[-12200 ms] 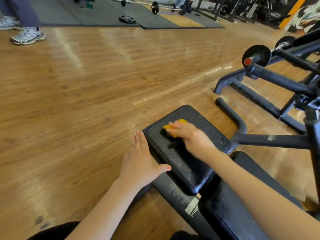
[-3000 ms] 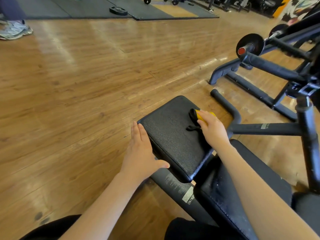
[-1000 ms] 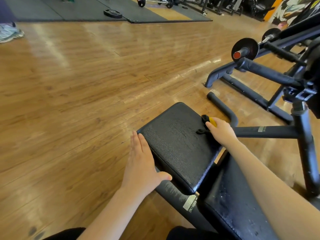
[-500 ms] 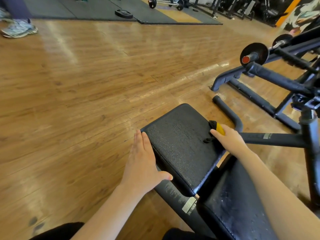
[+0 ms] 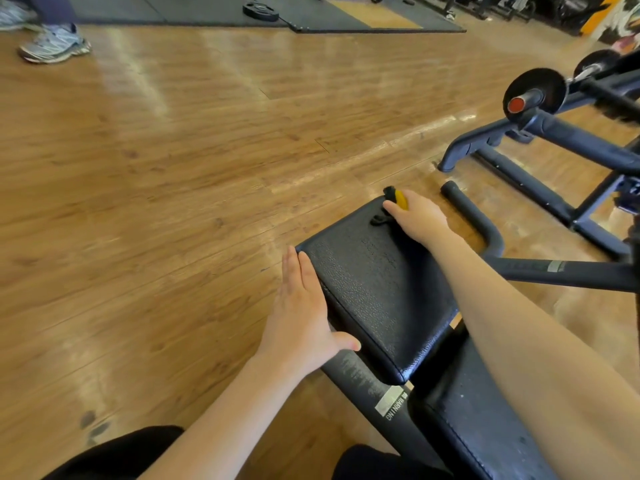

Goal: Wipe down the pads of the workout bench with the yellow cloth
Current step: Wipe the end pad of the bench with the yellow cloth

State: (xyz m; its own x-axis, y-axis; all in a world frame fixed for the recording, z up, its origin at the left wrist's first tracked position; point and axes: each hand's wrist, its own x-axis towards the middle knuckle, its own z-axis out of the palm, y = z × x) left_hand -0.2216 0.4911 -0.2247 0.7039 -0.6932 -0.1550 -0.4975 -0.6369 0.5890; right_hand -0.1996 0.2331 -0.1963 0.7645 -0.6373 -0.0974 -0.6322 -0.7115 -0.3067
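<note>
The black front pad (image 5: 374, 292) of the workout bench lies in the middle of the view, and a second black pad (image 5: 474, 420) follows at the lower right. My right hand (image 5: 420, 220) grips the yellow cloth (image 5: 400, 199) at the pad's far corner; only a small yellow part and a dark edge show past my fingers. My left hand (image 5: 299, 313) rests flat against the pad's left side, fingers straight, thumb on the pad's near left edge.
The bench's black frame bar (image 5: 561, 271) and curved foot tube (image 5: 474, 216) run to the right. Another machine with a weight plate (image 5: 536, 93) stands at the far right. A person's shoes (image 5: 53, 45) and a loose plate (image 5: 260, 10) are on the floor at the back.
My right hand has slid the cloth from the pad's right edge toward its far corner. My left hand stays in place on the pad's left side.
</note>
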